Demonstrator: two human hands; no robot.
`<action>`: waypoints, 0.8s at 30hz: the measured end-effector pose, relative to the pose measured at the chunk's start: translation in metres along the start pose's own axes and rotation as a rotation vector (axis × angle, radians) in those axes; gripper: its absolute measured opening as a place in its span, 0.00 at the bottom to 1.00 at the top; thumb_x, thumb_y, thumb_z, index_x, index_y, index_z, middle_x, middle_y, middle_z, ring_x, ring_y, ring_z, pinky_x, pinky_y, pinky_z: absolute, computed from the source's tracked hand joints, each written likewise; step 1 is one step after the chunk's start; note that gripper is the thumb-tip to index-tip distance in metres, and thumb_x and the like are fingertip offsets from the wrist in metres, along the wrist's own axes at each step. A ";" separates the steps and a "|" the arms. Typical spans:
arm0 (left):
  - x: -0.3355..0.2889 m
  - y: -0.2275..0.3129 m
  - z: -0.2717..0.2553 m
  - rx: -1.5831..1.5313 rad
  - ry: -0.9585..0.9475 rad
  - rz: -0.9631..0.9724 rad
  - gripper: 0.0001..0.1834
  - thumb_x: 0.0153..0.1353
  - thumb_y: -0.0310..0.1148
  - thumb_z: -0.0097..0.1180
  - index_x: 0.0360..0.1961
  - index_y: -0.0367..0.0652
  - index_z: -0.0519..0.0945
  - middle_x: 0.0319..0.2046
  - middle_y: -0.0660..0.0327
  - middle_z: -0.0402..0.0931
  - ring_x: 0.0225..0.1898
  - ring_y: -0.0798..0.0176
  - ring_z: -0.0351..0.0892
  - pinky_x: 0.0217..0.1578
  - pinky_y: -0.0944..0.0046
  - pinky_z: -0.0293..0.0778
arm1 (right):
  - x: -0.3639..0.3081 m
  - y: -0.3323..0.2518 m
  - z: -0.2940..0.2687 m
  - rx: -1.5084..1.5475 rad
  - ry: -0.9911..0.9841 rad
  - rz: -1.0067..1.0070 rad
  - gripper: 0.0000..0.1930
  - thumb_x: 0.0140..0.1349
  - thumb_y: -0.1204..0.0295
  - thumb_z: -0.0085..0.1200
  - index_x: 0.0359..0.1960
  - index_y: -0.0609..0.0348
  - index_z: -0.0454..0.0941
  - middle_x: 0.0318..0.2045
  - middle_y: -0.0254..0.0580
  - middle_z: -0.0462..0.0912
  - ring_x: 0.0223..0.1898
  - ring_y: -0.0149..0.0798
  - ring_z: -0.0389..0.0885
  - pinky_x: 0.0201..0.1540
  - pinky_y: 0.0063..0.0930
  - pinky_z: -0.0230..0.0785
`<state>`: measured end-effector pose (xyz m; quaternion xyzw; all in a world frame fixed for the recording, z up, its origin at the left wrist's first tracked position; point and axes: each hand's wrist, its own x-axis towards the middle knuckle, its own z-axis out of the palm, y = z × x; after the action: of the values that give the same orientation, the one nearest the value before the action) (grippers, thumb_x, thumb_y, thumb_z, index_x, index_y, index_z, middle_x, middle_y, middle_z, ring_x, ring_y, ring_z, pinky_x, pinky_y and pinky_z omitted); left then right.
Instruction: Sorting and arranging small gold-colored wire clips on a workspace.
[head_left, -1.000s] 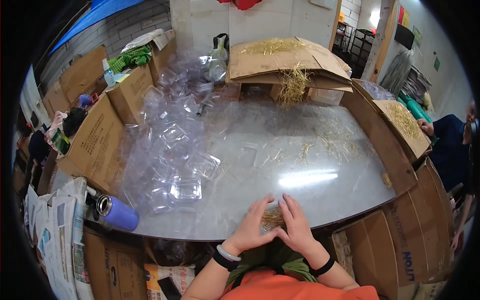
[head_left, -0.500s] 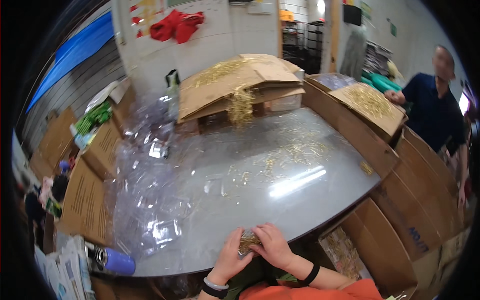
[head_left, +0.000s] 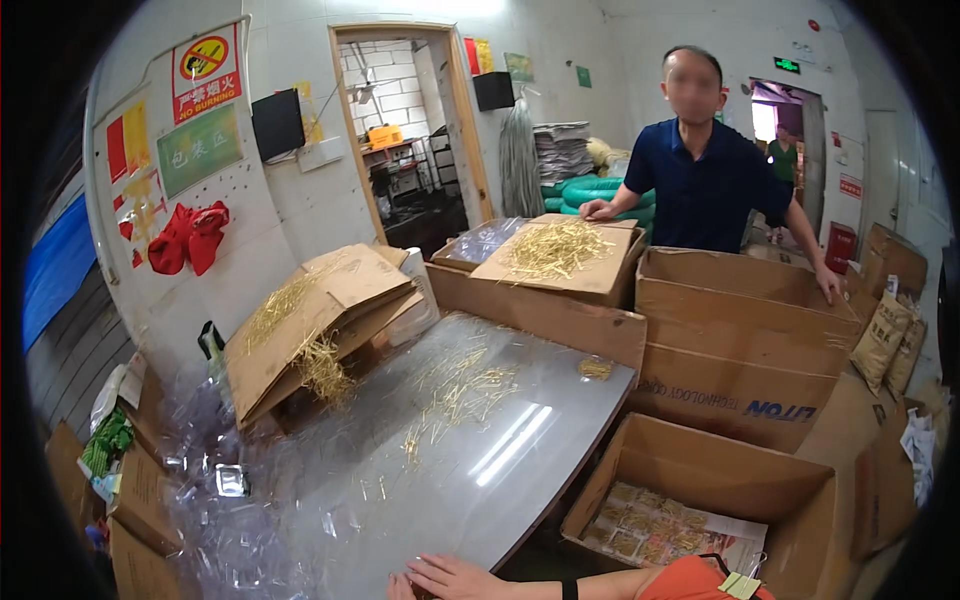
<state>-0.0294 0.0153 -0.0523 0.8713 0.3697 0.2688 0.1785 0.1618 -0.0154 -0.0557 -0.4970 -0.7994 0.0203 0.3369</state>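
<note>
Lying beyond the hands point(head_left: 452, 578), scattered gold strands point(head_left: 468, 386), any grasp impossible to tell

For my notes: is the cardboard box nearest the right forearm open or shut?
Open: the box has no lid over it; golden pieces show inside.

White walls point(head_left: 290, 195) flank the wood-framed doorway point(head_left: 467, 120); a brick wall point(head_left: 402, 80) shows through it, a green board point(head_left: 200, 160) hangs left of it, a lit sign point(head_left: 787, 65) far right.
</note>
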 end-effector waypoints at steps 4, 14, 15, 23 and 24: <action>-0.008 -0.022 0.009 -0.091 0.013 0.024 0.45 0.65 0.36 0.64 0.77 0.41 0.53 0.73 0.46 0.58 0.72 0.46 0.62 0.68 0.50 0.67 | 0.002 -0.003 -0.010 0.038 -0.078 -0.111 0.35 0.70 0.58 0.50 0.71 0.73 0.59 0.70 0.71 0.61 0.71 0.70 0.58 0.75 0.56 0.50; -0.007 -0.007 -0.006 -1.004 -0.061 0.018 0.38 0.74 0.35 0.52 0.79 0.41 0.49 0.76 0.51 0.53 0.75 0.53 0.55 0.71 0.52 0.60 | 0.012 -0.015 -0.021 0.005 -0.002 -0.120 0.46 0.56 0.47 0.64 0.70 0.64 0.63 0.69 0.68 0.62 0.66 0.72 0.63 0.69 0.63 0.56; -0.006 -0.002 -0.007 -1.007 -0.037 0.008 0.38 0.74 0.35 0.52 0.79 0.41 0.49 0.76 0.51 0.53 0.75 0.53 0.55 0.71 0.52 0.60 | 0.008 -0.013 -0.017 0.001 0.018 -0.115 0.45 0.55 0.48 0.65 0.69 0.63 0.64 0.68 0.67 0.64 0.65 0.71 0.65 0.67 0.62 0.59; -0.011 -0.004 -0.013 -0.994 0.123 -0.076 0.39 0.73 0.32 0.53 0.79 0.40 0.49 0.77 0.51 0.52 0.76 0.53 0.53 0.72 0.52 0.58 | 0.012 -0.009 -0.029 0.068 0.176 -0.046 0.35 0.52 0.58 0.66 0.62 0.59 0.73 0.60 0.56 0.74 0.59 0.62 0.72 0.59 0.50 0.70; -0.010 -0.005 -0.014 -0.991 0.139 -0.087 0.39 0.73 0.32 0.54 0.79 0.40 0.49 0.77 0.52 0.52 0.76 0.52 0.53 0.72 0.52 0.57 | 0.014 -0.008 -0.036 0.020 0.226 -0.023 0.32 0.56 0.61 0.63 0.62 0.60 0.72 0.60 0.57 0.73 0.60 0.63 0.71 0.61 0.50 0.69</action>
<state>-0.0461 0.0126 -0.0468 0.6457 0.2447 0.4617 0.5569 0.1719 -0.0189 -0.0184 -0.4836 -0.7616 -0.0316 0.4302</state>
